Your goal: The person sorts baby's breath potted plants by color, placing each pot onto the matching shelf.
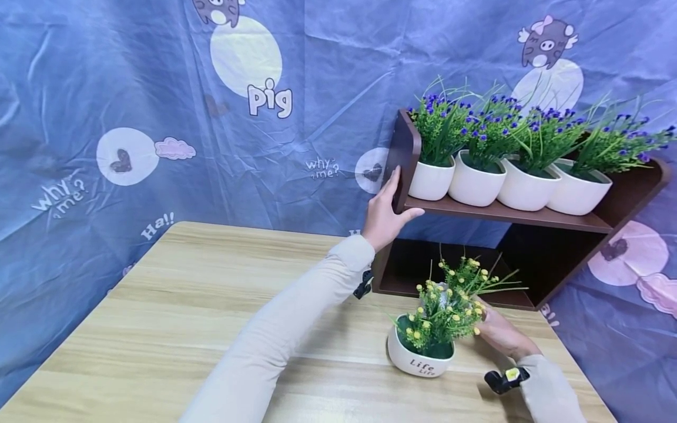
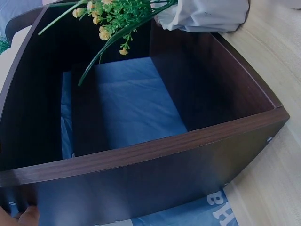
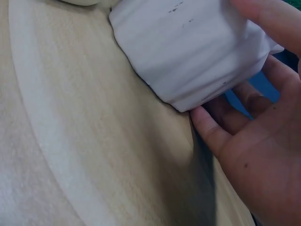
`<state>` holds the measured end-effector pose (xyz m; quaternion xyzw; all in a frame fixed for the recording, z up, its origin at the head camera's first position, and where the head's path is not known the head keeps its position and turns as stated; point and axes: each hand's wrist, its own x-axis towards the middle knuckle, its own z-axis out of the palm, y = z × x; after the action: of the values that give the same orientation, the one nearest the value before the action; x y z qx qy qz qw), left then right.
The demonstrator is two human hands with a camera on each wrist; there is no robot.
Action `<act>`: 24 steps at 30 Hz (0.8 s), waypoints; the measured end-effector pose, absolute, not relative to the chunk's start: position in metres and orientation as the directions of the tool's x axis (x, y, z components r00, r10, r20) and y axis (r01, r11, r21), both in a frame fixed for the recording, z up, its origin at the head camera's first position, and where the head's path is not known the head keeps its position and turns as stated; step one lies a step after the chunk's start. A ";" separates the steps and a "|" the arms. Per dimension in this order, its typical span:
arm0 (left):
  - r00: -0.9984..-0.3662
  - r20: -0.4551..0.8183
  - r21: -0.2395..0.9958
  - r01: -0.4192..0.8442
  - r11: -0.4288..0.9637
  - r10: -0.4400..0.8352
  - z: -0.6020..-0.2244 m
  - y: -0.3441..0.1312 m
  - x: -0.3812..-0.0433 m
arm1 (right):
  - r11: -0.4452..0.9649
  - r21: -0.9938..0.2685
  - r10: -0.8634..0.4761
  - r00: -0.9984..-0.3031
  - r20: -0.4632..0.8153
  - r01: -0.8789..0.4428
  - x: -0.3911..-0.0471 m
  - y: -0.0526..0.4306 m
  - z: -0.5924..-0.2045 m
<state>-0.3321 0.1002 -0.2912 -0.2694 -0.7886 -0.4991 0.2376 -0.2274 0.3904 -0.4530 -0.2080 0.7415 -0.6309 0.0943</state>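
My left hand (image 1: pixel 386 214) rests against the left side panel of a dark brown two-tier shelf (image 1: pixel 560 220), fingers extended along its outside and thumb toward the front. At the lower left of the left wrist view, its fingertips (image 2: pixel 29 216) touch that panel. My right hand (image 3: pixel 263 141) grips a white fluted flowerpot (image 3: pixel 188 52) by its side, close over the table. In the head view, yellow-flowered greenery mostly hides this pot. Just in front stands a white oval flowerpot (image 1: pixel 420 363) marked "Life", with yellow flowers (image 1: pixel 423 323).
A row of several white pots (image 1: pixel 478 179) with purple flowers (image 1: pixel 497 117) fills the upper shelf. Below it is the open lower compartment (image 2: pixel 141 103). The shelf stands at the back of a light wooden table (image 1: pixel 238 282), before a blue printed cloth (image 1: pixel 328 76).
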 end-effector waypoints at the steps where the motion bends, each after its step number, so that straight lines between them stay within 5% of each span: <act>1: -0.741 0.645 0.659 0.663 0.356 0.187 -0.291 0.100 -0.332 | 0.127 -0.975 -0.422 -0.899 0.114 -0.184 -0.227 0.391 -0.453; 8: -0.742 0.643 0.659 0.662 0.358 0.188 -0.291 0.100 -0.331 | 0.202 -0.965 -0.365 -0.927 0.084 -0.167 -0.220 0.394 -0.453; 24: -0.739 0.647 0.655 0.664 0.360 0.186 -0.291 0.099 -0.331 | 0.089 -0.978 -0.303 -0.940 0.155 -0.190 -0.202 0.403 -0.453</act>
<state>-0.3308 0.0995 -0.2912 -0.2696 -0.7887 -0.4975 0.2402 -0.2016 0.4028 -0.4532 -0.1672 0.7368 -0.6537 0.0430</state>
